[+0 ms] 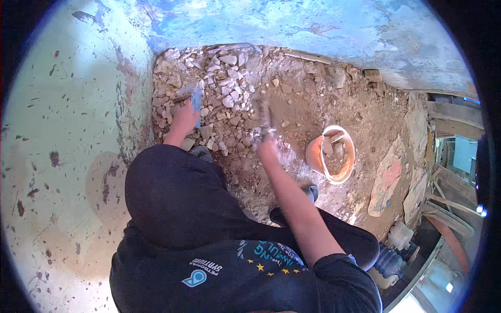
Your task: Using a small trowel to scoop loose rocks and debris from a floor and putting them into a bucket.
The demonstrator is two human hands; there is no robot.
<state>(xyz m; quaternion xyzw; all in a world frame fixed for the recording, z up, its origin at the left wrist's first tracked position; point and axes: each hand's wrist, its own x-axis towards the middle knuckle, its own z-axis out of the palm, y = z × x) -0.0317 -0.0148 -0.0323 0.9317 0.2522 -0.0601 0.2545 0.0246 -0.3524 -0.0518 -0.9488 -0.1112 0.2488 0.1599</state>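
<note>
My left hand [184,118] grips a flat blue piece [197,96], held on edge above the rubble at the left. Whether it is a board or a painted wall fragment I cannot tell. My right hand [267,146] is closed on a long tool [264,111], whose far end is too blurred to name. It points away from me over the bare dirt. Broken stone rubble [231,84] is heaped between the hands and the far wall, with paler pieces near the top. To the right of my right hand stands a white plastic bucket [339,178] holding dirt and chunks.
A green, stained wall [70,137] closes off the left, and a blue wall [293,27] the far side. Flattened cardboard [385,180] lies on the dirt floor [368,137]. Plastic water jugs [391,262] and wooden planks [450,219] stand at the right.
</note>
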